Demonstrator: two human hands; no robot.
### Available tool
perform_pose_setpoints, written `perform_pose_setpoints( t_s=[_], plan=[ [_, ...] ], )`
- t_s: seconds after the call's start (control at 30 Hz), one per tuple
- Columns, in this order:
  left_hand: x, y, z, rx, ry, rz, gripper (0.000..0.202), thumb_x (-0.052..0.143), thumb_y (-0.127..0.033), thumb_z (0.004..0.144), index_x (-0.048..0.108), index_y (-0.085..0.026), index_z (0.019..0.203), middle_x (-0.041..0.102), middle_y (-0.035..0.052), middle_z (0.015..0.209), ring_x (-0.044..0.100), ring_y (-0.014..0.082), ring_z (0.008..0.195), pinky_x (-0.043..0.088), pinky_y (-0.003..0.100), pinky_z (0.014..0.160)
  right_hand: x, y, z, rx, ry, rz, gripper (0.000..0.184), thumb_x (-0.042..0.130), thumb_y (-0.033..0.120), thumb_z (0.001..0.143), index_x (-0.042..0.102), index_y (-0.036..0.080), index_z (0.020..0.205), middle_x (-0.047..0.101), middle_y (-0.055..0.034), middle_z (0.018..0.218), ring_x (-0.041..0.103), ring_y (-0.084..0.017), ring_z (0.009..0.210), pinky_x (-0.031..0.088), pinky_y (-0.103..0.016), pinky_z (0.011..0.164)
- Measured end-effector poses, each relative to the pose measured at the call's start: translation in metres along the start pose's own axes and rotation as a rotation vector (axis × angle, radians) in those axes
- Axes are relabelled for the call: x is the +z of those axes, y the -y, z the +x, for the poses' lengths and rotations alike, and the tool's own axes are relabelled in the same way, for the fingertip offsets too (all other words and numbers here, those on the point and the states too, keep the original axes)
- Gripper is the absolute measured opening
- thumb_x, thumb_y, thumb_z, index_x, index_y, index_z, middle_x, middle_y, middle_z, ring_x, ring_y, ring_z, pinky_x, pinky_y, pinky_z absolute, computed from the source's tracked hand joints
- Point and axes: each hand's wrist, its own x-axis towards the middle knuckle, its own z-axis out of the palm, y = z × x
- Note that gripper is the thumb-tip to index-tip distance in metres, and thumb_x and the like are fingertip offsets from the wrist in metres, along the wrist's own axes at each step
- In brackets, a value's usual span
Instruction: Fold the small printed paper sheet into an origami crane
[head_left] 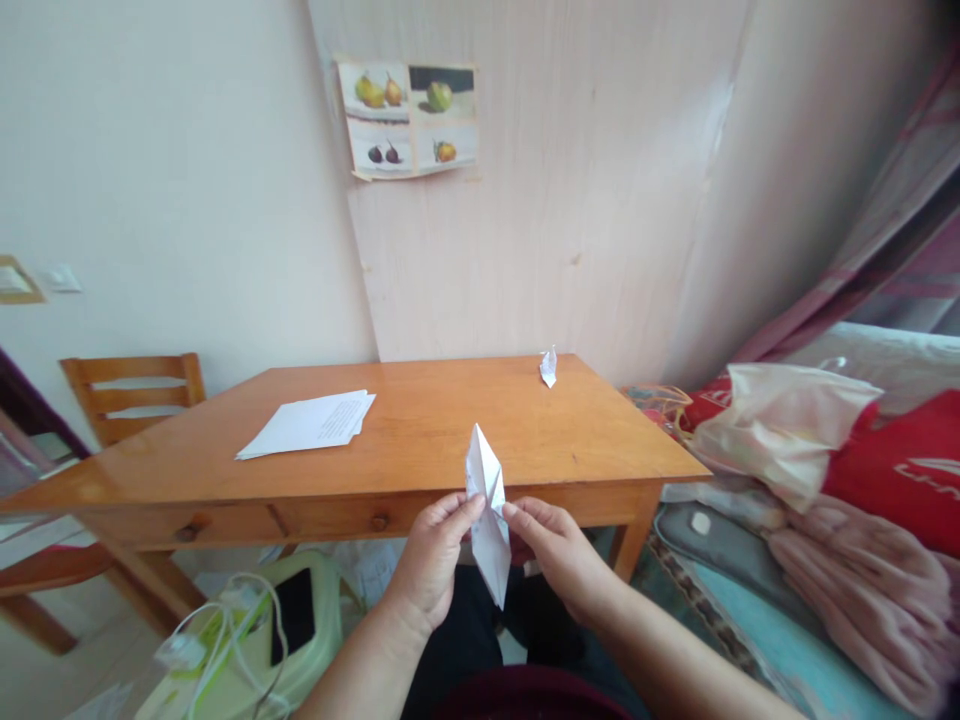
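A folded piece of white paper, long and pointed at both ends, is held upright over my lap, just in front of the table edge. My left hand pinches its left side near the middle, thumb on the face toward me. On the opposite side my right hand grips the same paper, its thumb at a fold near the centre. The fingers behind the paper are mostly hidden. Farther back on the table stands a small folded paper figure, apart from both hands.
A stack of printed sheets lies on the left of the wooden table. Below left, a pale green stool holds a black phone and white cables. A chair stands left; bags and cloth are at right.
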Motion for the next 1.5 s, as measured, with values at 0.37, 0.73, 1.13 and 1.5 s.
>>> perform_pose_setpoints(
  t_s=[0.37,0.73,1.13,1.5],
  plan=[
    [0.003,-0.007,-0.023,0.024,0.078,-0.022,0.039,0.078,-0.042,0.08,0.076,-0.012,0.104,0.075,0.0098,0.087,0.065,0.0179,0.077,0.05,0.028,0.074,0.011,0.003,-0.008,-0.182,-0.042,-0.131,0.042,0.061,0.056,0.091,0.055,0.018,0.073,0.049,0.004,0.06,0.04,-0.01,0.055,0.03,-0.025,0.053],
    [-0.005,0.001,-0.027,0.001,0.097,-0.093,0.043,0.081,-0.041,0.078,0.076,-0.011,0.108,0.077,0.0133,0.092,0.07,0.0224,0.08,0.053,0.033,0.08,0.014,-0.006,-0.006,-0.21,-0.029,-0.325,0.049,0.057,0.061,0.091,0.049,0.019,0.065,0.045,0.0042,0.057,0.037,-0.01,0.054,0.027,-0.025,0.05],
    [-0.001,-0.001,-0.033,0.01,0.218,0.047,0.042,0.077,-0.044,0.082,0.078,-0.013,0.11,0.077,0.0123,0.097,0.067,0.0248,0.091,0.047,0.034,0.088,0.013,0.021,-0.008,-0.038,0.139,0.12,0.033,0.079,0.045,0.078,0.07,0.015,0.085,0.064,-0.001,0.076,0.053,-0.013,0.067,0.041,-0.026,0.067],
    [0.009,0.004,-0.032,0.027,0.286,0.143,0.033,0.075,-0.041,0.084,0.08,-0.015,0.102,0.076,0.0093,0.093,0.065,0.025,0.091,0.045,0.035,0.089,0.006,0.035,-0.01,0.052,0.083,0.206,0.03,0.087,0.039,0.066,0.074,0.015,0.079,0.067,-0.0008,0.069,0.054,-0.011,0.06,0.04,-0.025,0.062]
  ],
)
